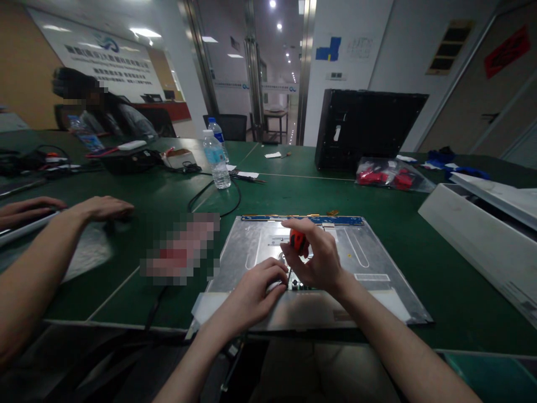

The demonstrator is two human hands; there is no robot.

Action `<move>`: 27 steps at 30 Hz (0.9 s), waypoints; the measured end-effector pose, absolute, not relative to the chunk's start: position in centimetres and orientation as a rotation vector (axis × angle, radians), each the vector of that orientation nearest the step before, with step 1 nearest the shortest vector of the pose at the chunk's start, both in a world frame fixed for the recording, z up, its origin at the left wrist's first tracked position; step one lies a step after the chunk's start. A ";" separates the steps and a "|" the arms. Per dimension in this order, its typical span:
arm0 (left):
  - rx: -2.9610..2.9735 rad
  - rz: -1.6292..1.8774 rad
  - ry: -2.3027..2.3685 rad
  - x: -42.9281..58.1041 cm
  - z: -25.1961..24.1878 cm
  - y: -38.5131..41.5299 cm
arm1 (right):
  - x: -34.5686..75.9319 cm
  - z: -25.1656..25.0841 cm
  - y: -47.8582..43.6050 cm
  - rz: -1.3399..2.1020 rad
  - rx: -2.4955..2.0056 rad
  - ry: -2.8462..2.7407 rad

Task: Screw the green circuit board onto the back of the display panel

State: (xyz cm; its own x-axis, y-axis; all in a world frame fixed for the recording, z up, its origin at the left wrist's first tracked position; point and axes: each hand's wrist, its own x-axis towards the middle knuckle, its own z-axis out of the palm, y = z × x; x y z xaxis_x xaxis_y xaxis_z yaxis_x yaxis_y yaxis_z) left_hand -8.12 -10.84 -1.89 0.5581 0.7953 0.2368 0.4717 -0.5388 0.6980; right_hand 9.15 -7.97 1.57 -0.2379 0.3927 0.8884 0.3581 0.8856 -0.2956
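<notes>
A flat metal display panel [364, 246] lies on the green table, with a blue circuit strip [268, 219] along its far edge. My right hand [319, 254] pinches the red and black handle of a screwdriver [297, 240] above the panel's middle; its thin shaft points down toward the panel. My left hand [260, 288] rests on the panel by the lower end of the shaft, fingers closed and curled together. A small white item shows under its thumb; what the fingertips hold is hidden.
A water bottle [217, 162] stands beyond the panel at left, near a black cable. The black monitor housing [369, 131] and bagged red parts [388, 176] are behind right. Another person's hand [100, 208] reaches in at left. A white casing [482, 246] lies right.
</notes>
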 end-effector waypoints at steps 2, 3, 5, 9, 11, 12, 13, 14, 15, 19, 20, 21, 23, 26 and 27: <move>2.220 0.737 1.020 -8.1 -1.8 -10.9 | 9.2 1.6 -7.9 0.035 -0.558 -1.852; 2.222 0.740 1.019 -8.1 -1.8 -10.9 | 9.2 1.7 -7.9 0.034 -0.557 -1.851; 2.223 0.756 1.019 -8.1 -1.8 -10.9 | 9.3 1.9 -7.8 0.027 -0.558 -1.840; 2.218 0.765 1.016 -8.0 -1.7 -11.0 | 9.2 2.0 -7.8 -0.007 -0.595 -1.820; 2.218 0.758 1.004 -8.0 -1.6 -11.0 | 9.1 1.7 -7.8 0.013 -0.620 -1.811; 2.217 0.756 1.000 -8.0 -1.6 -11.0 | 9.1 1.6 -7.8 0.044 -0.626 -1.797; 2.217 0.757 0.999 -8.0 -1.6 -10.9 | 9.0 1.4 -7.8 0.085 -0.623 -1.780; 2.218 0.757 0.999 -8.0 -1.6 -10.9 | 9.0 1.2 -7.8 0.130 -0.618 -1.762; 2.219 0.757 0.998 -8.0 -1.7 -10.9 | 8.9 1.1 -7.9 0.177 -0.611 -1.749; 2.220 0.749 0.997 -8.1 -1.7 -10.9 | 8.9 1.3 -8.0 0.281 -0.599 -1.757; 2.218 0.748 0.997 -8.1 -1.7 -10.9 | 9.0 1.5 -8.1 0.276 -0.592 -1.764; 2.216 0.746 0.998 -8.1 -1.7 -10.9 | 9.0 1.6 -8.2 0.260 -0.583 -1.771; 2.215 0.743 1.002 -8.1 -1.7 -10.9 | 9.1 2.0 -8.3 0.219 -0.572 -1.786; 2.218 0.751 1.004 -8.1 -1.8 -10.9 | 9.3 2.2 -8.5 0.192 -0.579 -1.800; 2.219 0.753 1.000 -8.1 -1.9 -10.9 | 9.3 2.2 -8.4 0.189 -0.580 -1.802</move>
